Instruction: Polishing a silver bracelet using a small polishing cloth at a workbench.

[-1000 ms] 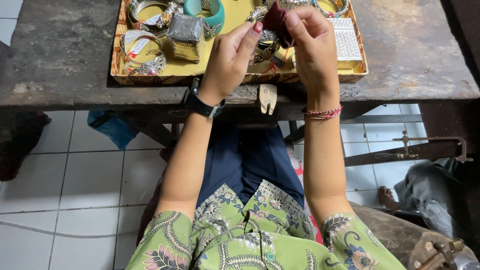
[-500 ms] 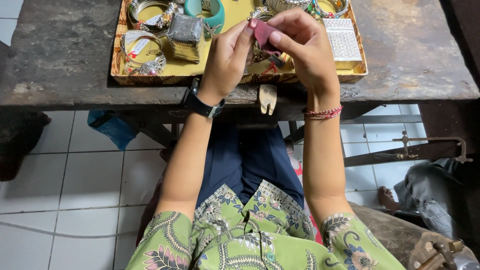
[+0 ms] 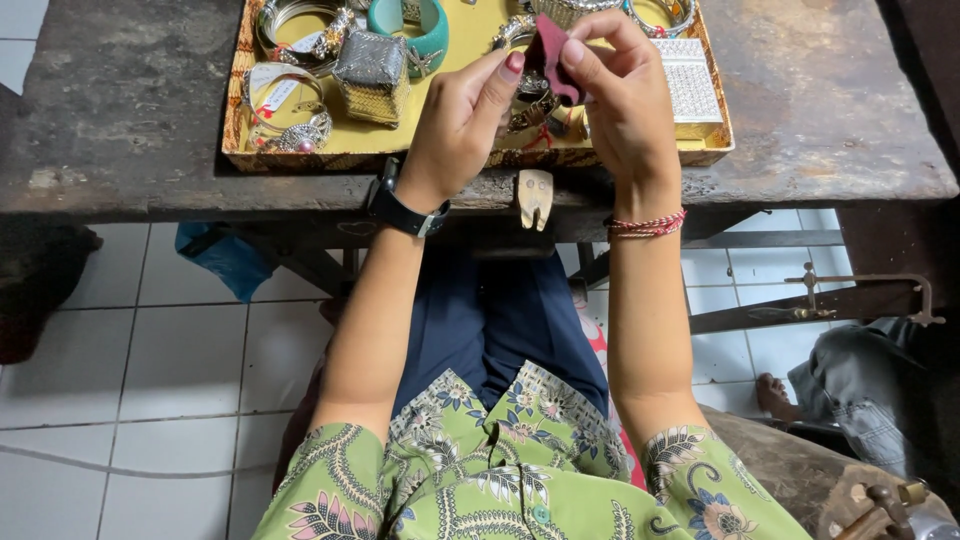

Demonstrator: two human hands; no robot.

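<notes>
Head view shows the small dark-red cloth (image 3: 553,60) pinched upright between both hands, right hand (image 3: 625,105) gripping its upper edge, left hand (image 3: 462,120) fingertips closing from the left.

**Jewellery tray on a worn bench**

A yellow tray (image 3: 300,160) with a patterned rim sits at the far edge of a dark, scuffed workbench (image 3: 110,110). In the tray's left half lie silver bangles (image 3: 290,20), a tagged bracelet (image 3: 285,105), a square woven silver box (image 3: 372,72) and a teal bangle (image 3: 425,25). A white studded rectangular piece (image 3: 688,85) rests near its right edge. A pale wooden peg (image 3: 535,197) juts from the bench's near edge. A blue bag (image 3: 225,262) lies on the white tiled floor (image 3: 150,370).
</notes>
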